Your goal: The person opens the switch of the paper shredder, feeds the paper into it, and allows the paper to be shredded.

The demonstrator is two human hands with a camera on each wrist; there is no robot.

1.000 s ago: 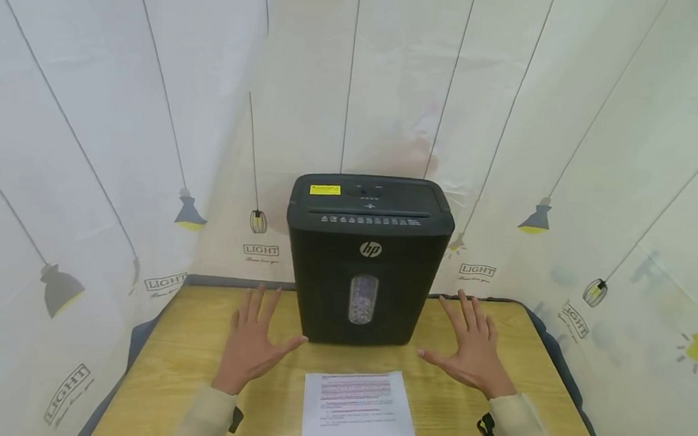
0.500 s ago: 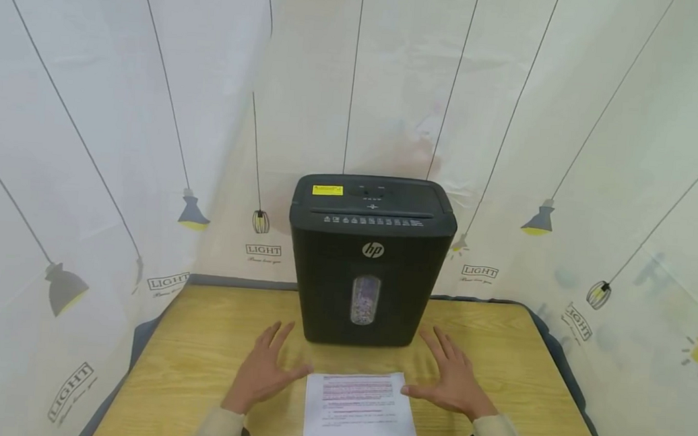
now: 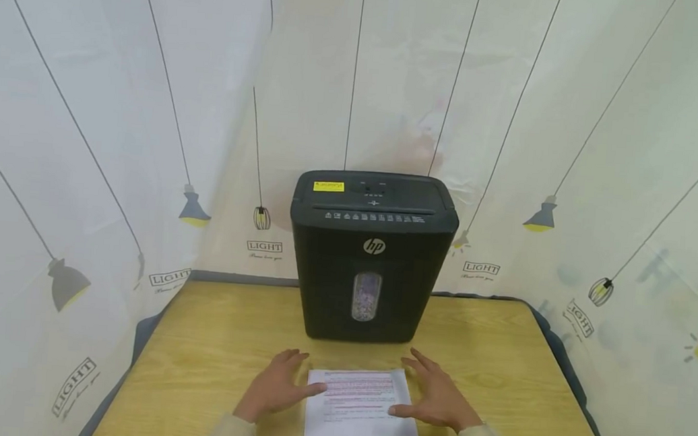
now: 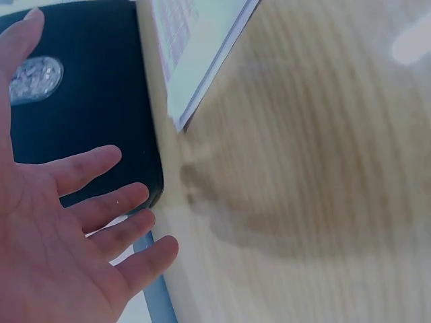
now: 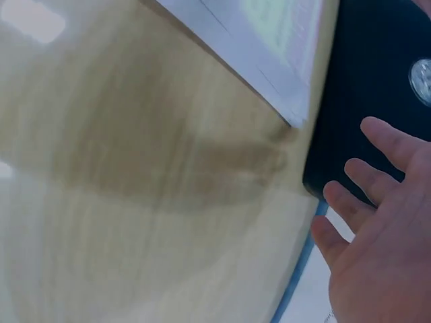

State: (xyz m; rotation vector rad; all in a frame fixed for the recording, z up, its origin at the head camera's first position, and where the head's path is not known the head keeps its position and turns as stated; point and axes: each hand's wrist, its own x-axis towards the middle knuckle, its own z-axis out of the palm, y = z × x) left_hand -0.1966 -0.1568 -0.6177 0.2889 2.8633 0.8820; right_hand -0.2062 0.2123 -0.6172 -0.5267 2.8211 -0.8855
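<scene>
A stack of printed paper sheets (image 3: 359, 421), its upper lines marked in red, lies on the wooden table. My left hand (image 3: 279, 387) hovers at the stack's left side, fingers spread, thumb overlapping the paper's edge in the head view. On the opposite side my right hand (image 3: 436, 396) mirrors it, thumb over the right part of the sheets. Both wrist views show the left palm (image 4: 60, 235) and right palm (image 5: 384, 242) holding nothing, with gaps between the fingers. Behind the stack stands a black HP paper shredder (image 3: 332, 284), upright, shreds showing through its oval window.
The wooden table (image 3: 213, 330) reaches back to a dark blue edge (image 3: 241, 279). A pale wall covering (image 3: 408, 67) printed with hanging lamps encloses the back and both sides. A yellow label (image 3: 329, 186) sits on the shredder's top.
Both hands have drawn back from beside the shredder toward the paper stack and closer together. The stack and shredder stay in place; the camera view has shifted slightly.
</scene>
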